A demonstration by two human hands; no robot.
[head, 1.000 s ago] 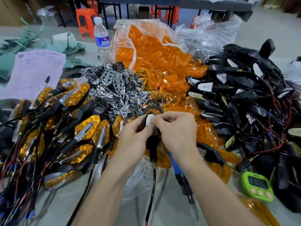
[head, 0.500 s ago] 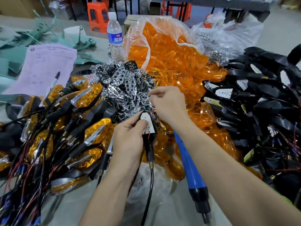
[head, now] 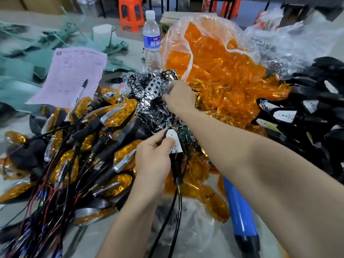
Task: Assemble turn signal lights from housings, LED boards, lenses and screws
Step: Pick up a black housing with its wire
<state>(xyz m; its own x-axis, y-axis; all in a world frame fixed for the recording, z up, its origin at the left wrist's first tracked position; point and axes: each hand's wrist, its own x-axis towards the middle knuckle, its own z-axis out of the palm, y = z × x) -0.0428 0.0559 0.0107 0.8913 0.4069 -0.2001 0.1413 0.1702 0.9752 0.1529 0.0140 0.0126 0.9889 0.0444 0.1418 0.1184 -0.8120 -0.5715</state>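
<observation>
Both hands are busy over the messy table (head: pixel 104 237). The left hand (head: pixel 154 159) is closed around a black housing (head: pixel 176 170), with the thumb pressing on the white LED board (head: pixel 174 141) that sits in its open face. The housing stands upright in the fist, near the middle of the view, and its black wire (head: pixel 167 220) hangs down toward the person.

The right hand (head: pixel 179 98) reaches far forward into the pile of shiny silver reflector pieces (head: pixel 150 86). Its fingers are curled down into the pile, but I cannot tell if they are pinching one, because the fingertips are hidden and blurry.

To the left lies a big heap of finished lights (head: pixel 111 116), with orange lenses, black bodies and tangled red and black wires. Behind the right hand a clear bag of orange lenses (head: pixel 214 62) spills open. On the right is a pile of black housings (head: pixel 307 112), some with white boards inside. A blue screwdriver (head: pixel 240 211) lies under the right arm. Farther back stand a water bottle (head: pixel 151 38) and a purple sheet of paper (head: pixel 72 71) with a pen (head: pixel 81 90) on it.
</observation>
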